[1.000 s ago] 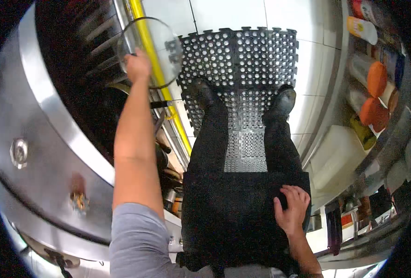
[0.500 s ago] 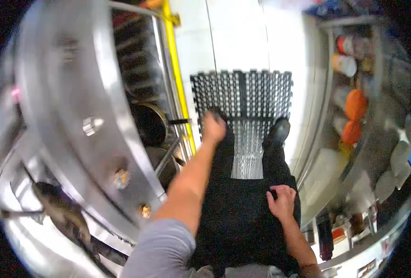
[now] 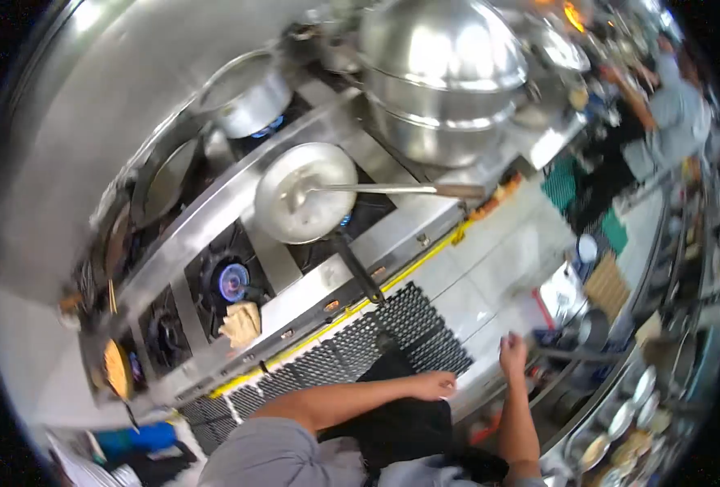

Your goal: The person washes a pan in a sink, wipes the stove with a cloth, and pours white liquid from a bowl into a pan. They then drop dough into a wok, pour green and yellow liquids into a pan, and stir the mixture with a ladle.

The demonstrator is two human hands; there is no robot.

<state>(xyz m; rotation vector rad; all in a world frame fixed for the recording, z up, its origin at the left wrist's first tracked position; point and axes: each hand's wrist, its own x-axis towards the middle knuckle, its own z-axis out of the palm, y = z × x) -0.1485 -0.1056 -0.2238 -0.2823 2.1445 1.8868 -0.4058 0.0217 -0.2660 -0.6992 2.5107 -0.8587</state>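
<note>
My left hand [image 3: 434, 385] is in front of my body above the black mat [image 3: 433, 333], its fingers curled; nothing can be made out in it. To its right my right hand [image 3: 513, 355] is raised with curled fingers, near the floor tiles and a low shelf. Neither hand touches the stove [image 3: 295, 288]. A light pan [image 3: 283, 215] with a black handle sits on a burner, and a ladle [image 3: 376, 188] rests across it. A folded cloth [image 3: 240, 325] lies beside a lit burner [image 3: 234, 282].
A large steel steamer [image 3: 445, 81] and a pot [image 3: 250, 97] stand at the back. A yellow rail [image 3: 319, 334] edges the stove. At the upper right a co-worker [image 3: 672, 114] is at the far end. Plates and bowls [image 3: 620, 420] fill the lower right.
The view has swung from the floor and stove front up to the stove top. My left arm has drawn back from reaching down, and my right hand is now raised beside it.
</note>
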